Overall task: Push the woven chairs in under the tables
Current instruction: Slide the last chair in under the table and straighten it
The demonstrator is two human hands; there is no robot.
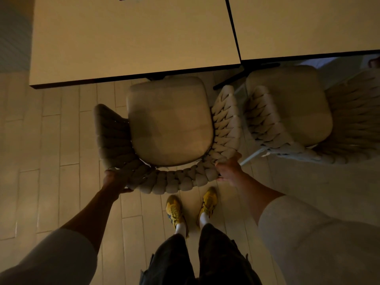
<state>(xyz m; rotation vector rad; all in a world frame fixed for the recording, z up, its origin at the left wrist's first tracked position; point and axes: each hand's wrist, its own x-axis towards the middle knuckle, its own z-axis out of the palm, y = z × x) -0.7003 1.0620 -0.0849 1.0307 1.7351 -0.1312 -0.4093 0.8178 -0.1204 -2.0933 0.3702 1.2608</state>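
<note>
A woven chair with a beige seat cushion stands just before the near edge of the left table; the cushion's front edge sits at the table edge. My left hand grips the braided backrest at its left curve. My right hand grips the backrest at its right curve. A second woven chair stands to the right, its seat front tucked slightly under the right table.
The two pale tabletops meet with a dark gap between them. Dark table legs reach down between the two chairs. Light plank floor lies open to the left. My yellow shoes stand directly behind the chair.
</note>
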